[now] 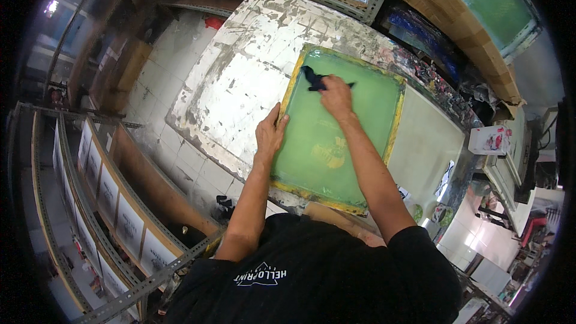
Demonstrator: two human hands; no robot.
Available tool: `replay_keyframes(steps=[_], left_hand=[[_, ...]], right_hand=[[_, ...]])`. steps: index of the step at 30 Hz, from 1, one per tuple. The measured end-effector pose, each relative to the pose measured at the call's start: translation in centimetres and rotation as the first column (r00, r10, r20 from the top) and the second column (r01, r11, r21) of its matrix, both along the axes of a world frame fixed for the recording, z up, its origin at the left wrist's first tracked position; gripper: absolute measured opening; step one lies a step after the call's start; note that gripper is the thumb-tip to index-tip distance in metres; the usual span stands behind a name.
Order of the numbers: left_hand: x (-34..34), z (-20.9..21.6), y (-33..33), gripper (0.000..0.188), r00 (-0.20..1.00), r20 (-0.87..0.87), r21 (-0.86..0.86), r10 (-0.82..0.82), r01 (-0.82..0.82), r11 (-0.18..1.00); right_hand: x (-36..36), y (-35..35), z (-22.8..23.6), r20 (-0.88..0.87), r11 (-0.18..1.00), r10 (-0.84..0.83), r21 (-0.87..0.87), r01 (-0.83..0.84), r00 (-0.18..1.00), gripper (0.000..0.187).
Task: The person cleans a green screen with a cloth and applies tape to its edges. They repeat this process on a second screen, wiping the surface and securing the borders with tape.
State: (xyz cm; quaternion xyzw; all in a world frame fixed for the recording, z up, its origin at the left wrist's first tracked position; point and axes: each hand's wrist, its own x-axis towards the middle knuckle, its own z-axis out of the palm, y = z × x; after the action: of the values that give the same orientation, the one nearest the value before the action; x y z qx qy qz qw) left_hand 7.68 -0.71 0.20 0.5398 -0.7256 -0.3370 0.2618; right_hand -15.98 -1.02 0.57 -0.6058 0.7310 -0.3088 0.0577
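Note:
A screen-printing frame (360, 126) with green mesh and yellowed edges lies flat on a worn, paint-flaked table. A pale yellowish design shows in the lower part of its mesh. Near the far end of the mesh, my right hand (338, 97) presses a dark cloth (314, 79) against the surface, its fingers closed over the fabric. My left hand (271, 130) rests at the frame's left edge, thumb and fingers apart along the rim, holding the side from outside.
The table (222, 84) has peeling white paint. Right of the frame lies a pale glass-like panel (426, 138). A white paint-stained box (489, 140) sits at the right corner. Metal racks with printed sheets (129, 225) stand left; a shelf and cardboard (459, 24) border the far side.

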Motion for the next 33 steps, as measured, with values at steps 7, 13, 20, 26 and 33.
replay_keyframes(steps=[7, 13, 20, 26, 33], left_hand=[[-1.5, 2.3, 0.0, 0.054, 0.992, 0.125, 0.084, 0.022, -0.032, 0.996], [-0.8, 1.5, -0.1, 0.054, 0.999, 0.05, 0.091, 0.019, -0.023, 0.996], [-0.8, 1.6, -0.2, 0.054, 0.996, 0.079, 0.132, 0.05, -0.06, 0.989], [-1.1, 2.0, 0.0, 0.055, 0.997, 0.041, 0.141, 0.062, -0.067, 0.988], [-1.4, 2.1, -0.1, 0.053, 0.997, 0.066, 0.125, 0.046, -0.054, 0.991]], right_hand=[[0.4, 0.7, -0.7, -0.011, 0.993, -0.117, -0.028, 0.117, 0.993, 0.021], [1.2, -2.2, -0.2, 0.006, 0.999, -0.046, 0.03, 0.045, 0.999, 0.026], [-8.9, 2.8, 5.4, 0.046, 0.901, -0.428, -0.048, 0.43, 0.903, 0.033], [-9.8, 3.9, 2.0, -0.069, 0.856, -0.515, -0.09, 0.509, 0.854, 0.036], [-3.4, -7.3, -2.0, -0.005, 0.987, -0.108, -0.118, 0.107, 0.994, 0.031]])
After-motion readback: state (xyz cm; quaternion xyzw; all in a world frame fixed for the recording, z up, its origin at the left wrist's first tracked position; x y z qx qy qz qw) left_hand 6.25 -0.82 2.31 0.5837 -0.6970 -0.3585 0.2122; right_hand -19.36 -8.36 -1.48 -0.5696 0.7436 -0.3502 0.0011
